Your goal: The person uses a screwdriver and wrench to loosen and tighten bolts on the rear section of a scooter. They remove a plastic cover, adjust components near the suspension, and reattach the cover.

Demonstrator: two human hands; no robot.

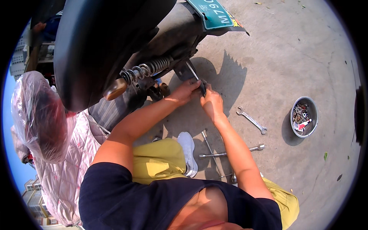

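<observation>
Both of my hands meet at a screwdriver [193,70] with a bright metal shaft and a dark handle, low beside the rear of a black scooter [107,46]. My left hand [188,92] is closed, thumb and fingers around where shaft and handle join. Around the handle's near end, my right hand [212,102] is closed too. The shaft slants up and away toward the scooter's underside; what its tip touches is too small to tell. Left of the hands, a coil-spring shock absorber [149,68] runs along the scooter's side.
An open-end wrench [252,120] lies on the concrete right of my right forearm. A cross-shaped lug wrench [210,155] lies partly under that arm. Farther right stands a metal bowl [315,124] of small hardware. A pink quilted cover [57,184] and plastic-wrapped bundle [38,111] hang at left.
</observation>
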